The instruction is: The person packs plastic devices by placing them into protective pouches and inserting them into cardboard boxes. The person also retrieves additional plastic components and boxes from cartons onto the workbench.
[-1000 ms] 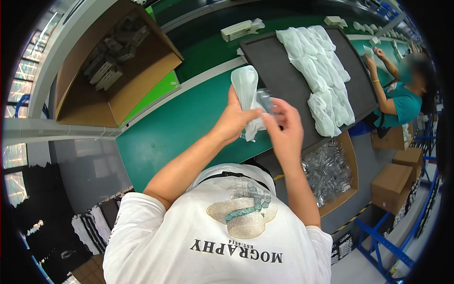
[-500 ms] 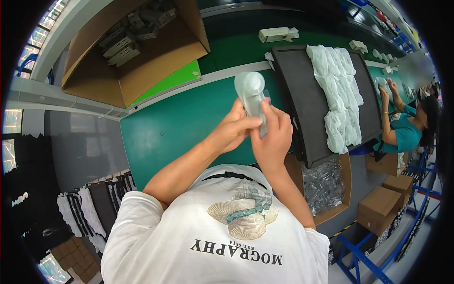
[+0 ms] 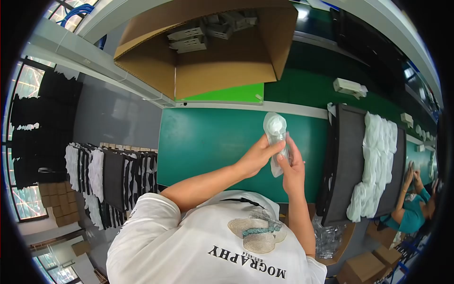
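Observation:
A white rounded item in a translucent bag point(image 3: 275, 125) is held upright above the green worktop point(image 3: 213, 142). My left hand point(image 3: 259, 155) wraps round its left side, with the thumb across the front. On the right side, my right hand point(image 3: 293, 165) is closed on the lower part of the same bagged item, fingers behind and thumb in front. A clear piece lies against the item's front between my thumbs; its outline is hard to make out. To the right, a dark tray point(image 3: 339, 165) holds several wrapped white items point(image 3: 373, 165) in rows.
A large cardboard box point(image 3: 222, 73) with several grey-white cartons stands beyond the worktop. A white carton point(image 3: 349, 88) lies on the green belt. Below the tray is a box of clear plastic pieces point(image 3: 328, 239). A co-worker point(image 3: 411, 213) is at the far right.
The view has swung left, so box and tray appear further right. The clear piece, earlier apart in my right hand, is now against the bagged item, and my hands have come together.

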Available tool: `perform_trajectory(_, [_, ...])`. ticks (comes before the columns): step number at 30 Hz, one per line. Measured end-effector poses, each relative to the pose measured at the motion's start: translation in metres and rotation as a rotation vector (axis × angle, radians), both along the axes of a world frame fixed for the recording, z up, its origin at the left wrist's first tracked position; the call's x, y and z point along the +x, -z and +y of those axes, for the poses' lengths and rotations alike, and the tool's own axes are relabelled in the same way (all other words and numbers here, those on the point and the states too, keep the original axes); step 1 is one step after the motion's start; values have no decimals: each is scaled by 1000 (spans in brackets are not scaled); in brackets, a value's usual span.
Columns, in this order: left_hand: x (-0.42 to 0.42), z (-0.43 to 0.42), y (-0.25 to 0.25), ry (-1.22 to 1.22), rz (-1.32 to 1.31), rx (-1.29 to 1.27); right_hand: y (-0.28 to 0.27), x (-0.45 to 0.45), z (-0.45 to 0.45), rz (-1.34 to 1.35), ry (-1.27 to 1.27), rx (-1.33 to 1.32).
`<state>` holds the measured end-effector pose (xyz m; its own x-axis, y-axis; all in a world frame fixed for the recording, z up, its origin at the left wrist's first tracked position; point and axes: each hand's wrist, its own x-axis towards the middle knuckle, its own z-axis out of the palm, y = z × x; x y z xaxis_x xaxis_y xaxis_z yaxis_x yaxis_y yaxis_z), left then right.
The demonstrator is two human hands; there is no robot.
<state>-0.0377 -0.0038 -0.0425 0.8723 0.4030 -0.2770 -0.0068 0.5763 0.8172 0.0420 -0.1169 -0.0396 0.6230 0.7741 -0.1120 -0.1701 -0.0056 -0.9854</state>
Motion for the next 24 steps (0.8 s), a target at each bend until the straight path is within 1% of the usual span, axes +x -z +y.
perform_trajectory(1, [-4,11,2,37,48,76,7,-1,8,147,4,45])
perform_trajectory(2, [-8,26,2,32,63,79,13,-1,17,294,11,88])
perform_trajectory(5, [-16,92,-3,530,192,473,34,13,38,370,28,39])
perform_trajectory(7, [-18,163,-8,598,365,1109,48,22,48,426,53,18])
perform_trajectory(8, [-16,203,-4,365,461,1190,52,28,51,445,89,11])
perform_trajectory(9, [-13,257,13,182,619,1223,56,34,53,464,129,2])
perform_trajectory(10, [-4,308,7,43,775,1402,62,39,54,484,170,-7])
perform_trajectory(11, [11,377,4,541,1409,1163,69,41,53,508,192,-4])
perform_trajectory(12, [3,409,27,-266,922,1835,75,43,51,499,219,-4])
perform_trajectory(13, [-3,455,37,-189,1007,2003,82,45,50,488,249,-4])
perform_trajectory(14, [0,486,30,-108,1084,2170,90,47,51,477,280,-5])
perform_trajectory(16, [-19,591,44,-112,295,938,106,63,56,484,295,-8])
perform_trajectory(17, [-63,576,59,-77,382,868,100,43,33,544,288,-93])
perform_trajectory(18, [-49,596,55,72,652,1274,108,45,40,537,312,-81])
perform_trajectory(19, [-17,610,51,170,891,1693,118,65,54,497,331,-48])
perform_trajectory(20, [-29,597,47,191,926,1672,116,58,51,535,325,-74])
perform_trajectory(22, [-10,552,18,184,1121,1587,113,50,50,576,343,-85])
perform_trajectory(23, [-1,546,8,172,1206,1556,112,48,53,580,349,-74])
perform_trajectory(24, [-39,616,36,169,1199,1573,112,51,55,584,348,-65])
